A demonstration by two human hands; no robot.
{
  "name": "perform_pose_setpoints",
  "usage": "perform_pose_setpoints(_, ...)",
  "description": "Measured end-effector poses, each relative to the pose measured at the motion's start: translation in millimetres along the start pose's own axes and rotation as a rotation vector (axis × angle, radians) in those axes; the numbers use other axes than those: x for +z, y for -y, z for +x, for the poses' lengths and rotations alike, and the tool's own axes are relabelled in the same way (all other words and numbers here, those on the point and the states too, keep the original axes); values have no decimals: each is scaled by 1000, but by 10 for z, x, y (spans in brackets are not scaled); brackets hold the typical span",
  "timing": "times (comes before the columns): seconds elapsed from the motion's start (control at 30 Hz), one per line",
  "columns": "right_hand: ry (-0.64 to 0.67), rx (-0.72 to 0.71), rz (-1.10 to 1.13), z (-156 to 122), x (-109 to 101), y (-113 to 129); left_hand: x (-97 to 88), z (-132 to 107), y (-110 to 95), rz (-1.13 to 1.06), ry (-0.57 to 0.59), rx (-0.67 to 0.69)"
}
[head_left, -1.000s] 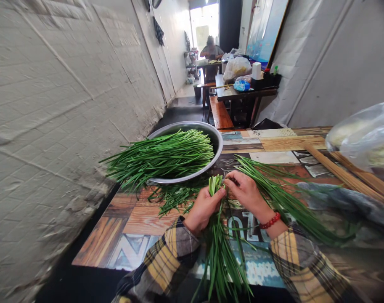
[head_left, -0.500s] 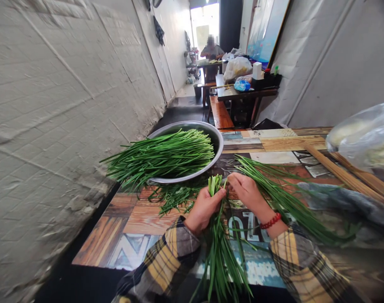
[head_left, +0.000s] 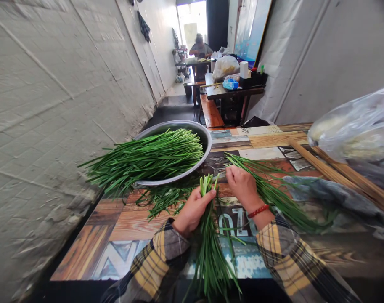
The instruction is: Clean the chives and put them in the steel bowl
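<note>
My left hand (head_left: 193,208) is closed round a small bunch of green chives (head_left: 209,248), cut ends up, leaves trailing toward me over the table edge. My right hand (head_left: 242,185) sits just to the right with its fingers curled at the near end of a loose pile of chives (head_left: 274,191) lying on the table; what the fingertips pinch is hidden. A red bead bracelet is on that wrist. Beyond the hands, a metal basin (head_left: 207,141) holds a big heap of chives (head_left: 147,158) spilling over its left rim.
Chive scraps (head_left: 163,198) lie on the patterned table (head_left: 116,235) below the basin. A plastic bag (head_left: 352,130), wooden sticks (head_left: 330,170) and a grey cloth (head_left: 330,195) are at right. A wall runs close on the left. A person sits at a far table (head_left: 232,90).
The view has shifted, so everything sits a little further left in the frame. My right hand has moved slightly away from the bunch toward the loose pile. My left hand keeps its hold.
</note>
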State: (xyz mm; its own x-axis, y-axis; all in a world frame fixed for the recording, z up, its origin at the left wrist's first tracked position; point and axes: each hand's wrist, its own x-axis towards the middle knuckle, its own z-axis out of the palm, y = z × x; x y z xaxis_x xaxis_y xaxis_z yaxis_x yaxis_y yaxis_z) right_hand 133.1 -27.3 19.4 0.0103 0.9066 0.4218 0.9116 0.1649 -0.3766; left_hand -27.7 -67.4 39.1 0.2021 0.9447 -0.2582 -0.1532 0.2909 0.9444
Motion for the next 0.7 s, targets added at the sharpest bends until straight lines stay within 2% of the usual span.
perform_pose_setpoints(0.1,41,-11,92,10,0,-52,4,-11,-42,-81,63,-23)
perform_pose_setpoints(0.27,265,-317,309,-94,107,121,17,-24,-106,-190,85,19)
perform_pose_setpoints(0.33,323,-369,431,-96,141,147,15,-20,-108,-192,78,20)
perform_pose_setpoints(0.43,204,-241,413,-21,100,13,4,-11,-98,-179,77,14)
perform_pose_setpoints(0.5,75,-102,253,48,13,-151,-3,-7,-94,-186,94,6)
perform_pose_setpoints(0.57,6,-1,70,100,-88,-307,-7,-6,-94,-198,110,0)
perform_pose_setpoints(0.7,79,72,-167,120,-214,-475,-17,2,-83,-204,116,5)
